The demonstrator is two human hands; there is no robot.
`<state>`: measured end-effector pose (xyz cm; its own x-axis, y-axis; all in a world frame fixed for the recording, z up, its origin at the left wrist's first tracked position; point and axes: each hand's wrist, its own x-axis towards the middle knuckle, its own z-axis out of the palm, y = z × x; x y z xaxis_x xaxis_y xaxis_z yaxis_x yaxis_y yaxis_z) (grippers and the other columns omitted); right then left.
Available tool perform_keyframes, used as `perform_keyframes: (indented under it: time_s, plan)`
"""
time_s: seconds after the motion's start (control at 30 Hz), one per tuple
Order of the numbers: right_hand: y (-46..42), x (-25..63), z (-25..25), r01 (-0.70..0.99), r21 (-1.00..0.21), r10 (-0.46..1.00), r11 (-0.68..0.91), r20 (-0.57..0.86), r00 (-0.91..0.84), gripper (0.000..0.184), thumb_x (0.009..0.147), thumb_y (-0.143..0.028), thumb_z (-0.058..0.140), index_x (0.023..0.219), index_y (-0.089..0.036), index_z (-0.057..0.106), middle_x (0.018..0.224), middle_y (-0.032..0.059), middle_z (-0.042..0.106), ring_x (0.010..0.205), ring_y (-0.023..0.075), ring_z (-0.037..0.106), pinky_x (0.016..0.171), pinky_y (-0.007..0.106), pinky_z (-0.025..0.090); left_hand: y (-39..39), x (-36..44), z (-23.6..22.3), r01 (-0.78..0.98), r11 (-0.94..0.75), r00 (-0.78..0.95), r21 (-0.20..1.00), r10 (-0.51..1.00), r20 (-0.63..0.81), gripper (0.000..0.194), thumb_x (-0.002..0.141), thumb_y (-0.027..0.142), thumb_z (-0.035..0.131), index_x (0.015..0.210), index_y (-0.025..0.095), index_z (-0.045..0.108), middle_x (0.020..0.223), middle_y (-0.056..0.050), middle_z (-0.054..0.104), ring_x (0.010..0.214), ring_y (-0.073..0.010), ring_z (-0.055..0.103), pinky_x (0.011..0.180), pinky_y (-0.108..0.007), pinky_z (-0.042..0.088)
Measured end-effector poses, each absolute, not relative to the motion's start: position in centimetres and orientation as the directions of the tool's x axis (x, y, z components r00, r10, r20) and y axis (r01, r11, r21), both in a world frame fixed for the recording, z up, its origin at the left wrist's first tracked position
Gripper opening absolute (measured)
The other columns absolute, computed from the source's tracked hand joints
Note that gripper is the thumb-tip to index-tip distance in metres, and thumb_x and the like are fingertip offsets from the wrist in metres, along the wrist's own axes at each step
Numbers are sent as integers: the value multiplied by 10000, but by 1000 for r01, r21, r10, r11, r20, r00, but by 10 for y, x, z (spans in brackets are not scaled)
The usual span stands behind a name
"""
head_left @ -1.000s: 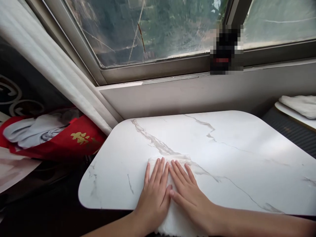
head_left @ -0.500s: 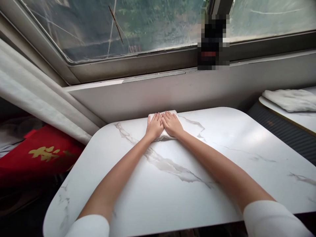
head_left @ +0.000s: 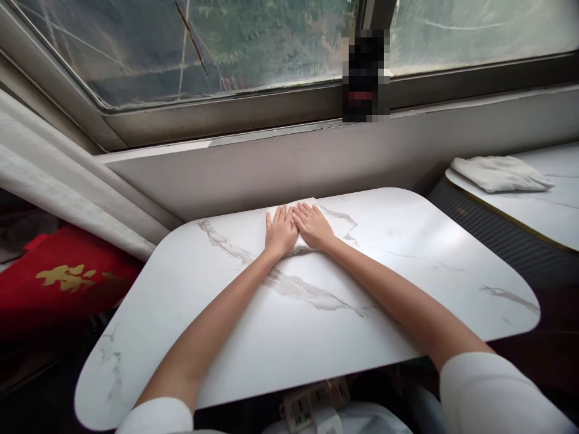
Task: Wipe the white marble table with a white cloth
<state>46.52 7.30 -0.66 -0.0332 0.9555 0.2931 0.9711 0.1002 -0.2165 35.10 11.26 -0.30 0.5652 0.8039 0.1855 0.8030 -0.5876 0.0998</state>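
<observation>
Near the back edge of a white marble-patterned table (head_left: 244,349), both hands lie side by side on a folded white cloth (head_left: 302,245). My left hand (head_left: 281,231) rests flat on the cloth's left part, fingers stretched toward the wall. My right hand (head_left: 313,225) presses flat on its right part, fingers spread a little and pointing forward and left. The two hands touch or nearly touch in the middle and cover most of the cloth. Both arms reach straight out across the tabletop.
Another white cloth (head_left: 501,173) lies on a second marble-patterned table (head_left: 554,211) at the right. A window stands behind the low wall (head_left: 280,172). A pale curtain (head_left: 67,175) and red fabric (head_left: 85,271) are at the left. Below the front edge is a power strip (head_left: 312,405).
The camera view has shifted right and tilted, showing more of the table's right end and front edge. Both hands stay flat on the cloth, in nearly the same place by the back edge.
</observation>
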Motion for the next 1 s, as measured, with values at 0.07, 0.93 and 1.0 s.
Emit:
perform_keyframes:
  time_s: [0.07,0.93,1.0]
  plan:
    - [37,465,-7,969,-215,954,120,296,-52,496,968,-272,198,1379,-67,383,1455,141,343,1361,251,257,1100,457,200,81,345,-4,777,-616,592,130,785,181,490,956,242,215,1416,99,306,1488,-99,267,1381,-211,190,1126,-464,79]
    - [51,550,1,982,-158,981,-102,145,125,542,900,-206,235,1419,-72,307,1497,94,262,1378,198,210,1121,393,162,99,438,-5,679,-689,661,253,724,197,516,936,250,216,1421,93,294,1493,-93,257,1391,-209,146,1134,-449,46]
    - [71,565,1,982,-144,978,-121,151,143,538,898,-199,241,1416,-75,314,1495,94,270,1375,198,218,1118,390,167,119,455,-5,686,-687,658,239,726,199,513,931,252,222,1417,116,311,1490,-79,270,1387,-203,162,1133,-442,49]
